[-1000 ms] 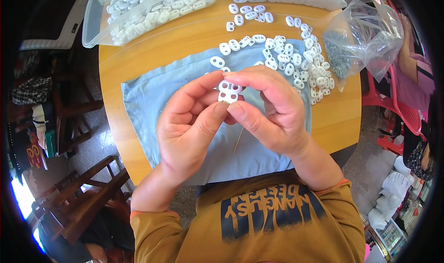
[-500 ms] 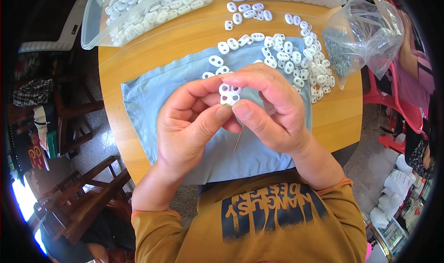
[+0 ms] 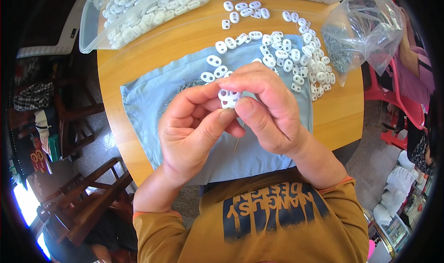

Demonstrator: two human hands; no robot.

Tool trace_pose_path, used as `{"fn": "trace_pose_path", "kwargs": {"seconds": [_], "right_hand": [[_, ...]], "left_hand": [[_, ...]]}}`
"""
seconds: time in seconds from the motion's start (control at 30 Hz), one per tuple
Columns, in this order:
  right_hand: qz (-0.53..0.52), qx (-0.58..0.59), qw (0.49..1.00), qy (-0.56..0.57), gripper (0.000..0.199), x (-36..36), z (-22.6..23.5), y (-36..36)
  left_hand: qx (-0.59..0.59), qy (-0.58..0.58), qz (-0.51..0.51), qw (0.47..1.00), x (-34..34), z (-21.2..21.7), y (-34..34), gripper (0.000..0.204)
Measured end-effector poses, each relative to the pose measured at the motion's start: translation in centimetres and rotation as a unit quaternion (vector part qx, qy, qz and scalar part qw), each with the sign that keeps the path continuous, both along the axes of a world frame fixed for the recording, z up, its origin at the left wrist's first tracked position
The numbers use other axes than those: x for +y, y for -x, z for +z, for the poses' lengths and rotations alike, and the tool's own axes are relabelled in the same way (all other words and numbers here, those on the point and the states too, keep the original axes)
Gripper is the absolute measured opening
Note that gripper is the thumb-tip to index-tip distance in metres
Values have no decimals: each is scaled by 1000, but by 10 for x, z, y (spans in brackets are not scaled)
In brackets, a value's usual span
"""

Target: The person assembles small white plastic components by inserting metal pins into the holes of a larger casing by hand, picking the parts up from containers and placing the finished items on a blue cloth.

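Note:
Between both hands, above the blue cloth [image 3: 203, 163], is a white plastic cord lock [image 3: 229, 98] with paired holes. My left hand [image 3: 187, 126] pinches its lower left side with the thumb, fingers curled behind. My right hand [image 3: 273, 117] closes on it from the other side, index finger over its top and thumb at its lower right. A thin stick [image 3: 237, 143] points down below the hands; its upper end is hidden, so I cannot tell which fingers hold it. Small grey metal springs [image 3: 190, 84] lie on the cloth behind my left hand.
Loose white cord lock pieces [image 3: 319, 66] spread over the cloth and wooden table [image 3: 340, 119]. A clear plastic tub [image 3: 88, 36] of white parts stands far left. A clear bag [image 3: 365, 36] with grey springs sits at right, near another person's arm [image 3: 409, 55] and a red chair [image 3: 407, 103].
The cord lock has tilted slightly in my fingers, and both thumbs have shifted a little. Less of the thin stick shows below. Grey springs behind my left hand have come into sight.

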State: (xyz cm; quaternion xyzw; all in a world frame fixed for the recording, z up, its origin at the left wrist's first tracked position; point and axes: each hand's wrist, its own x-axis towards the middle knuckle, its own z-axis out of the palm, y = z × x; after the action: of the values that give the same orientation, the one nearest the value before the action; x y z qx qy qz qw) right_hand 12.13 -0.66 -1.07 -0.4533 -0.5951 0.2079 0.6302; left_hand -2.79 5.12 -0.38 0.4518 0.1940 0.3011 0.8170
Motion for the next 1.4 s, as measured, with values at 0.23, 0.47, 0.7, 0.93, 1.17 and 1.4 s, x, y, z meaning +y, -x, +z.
{"fn": "trace_pose_path", "kwargs": {"seconds": [0.23,0.47,0.7,0.93,1.17,1.4], "right_hand": [[4,-13,1000,-18,19,1,-1,-1],[5,-15,1000,-5,19,-2,1,-1],[-1,-28,999,-34,17,-1,-1,-1],[-23,-41,998,-49,17,-1,-5,1],[-44,-41,997,-58,15,-3,-9,4],[-57,-26,996,-59,13,-5,-13,8]], "left_hand": [[-8,-13,-4,1000,0,0,0,34],[-20,-32,-5,999,-1,-1,2,33],[-28,-50,-18,998,-2,-1,2,32],[-36,-58,-21,997,-5,-4,3,32],[-36,-79,-4,996,-11,-7,1,30],[-38,-104,5,994,-14,-9,0,25]]}}
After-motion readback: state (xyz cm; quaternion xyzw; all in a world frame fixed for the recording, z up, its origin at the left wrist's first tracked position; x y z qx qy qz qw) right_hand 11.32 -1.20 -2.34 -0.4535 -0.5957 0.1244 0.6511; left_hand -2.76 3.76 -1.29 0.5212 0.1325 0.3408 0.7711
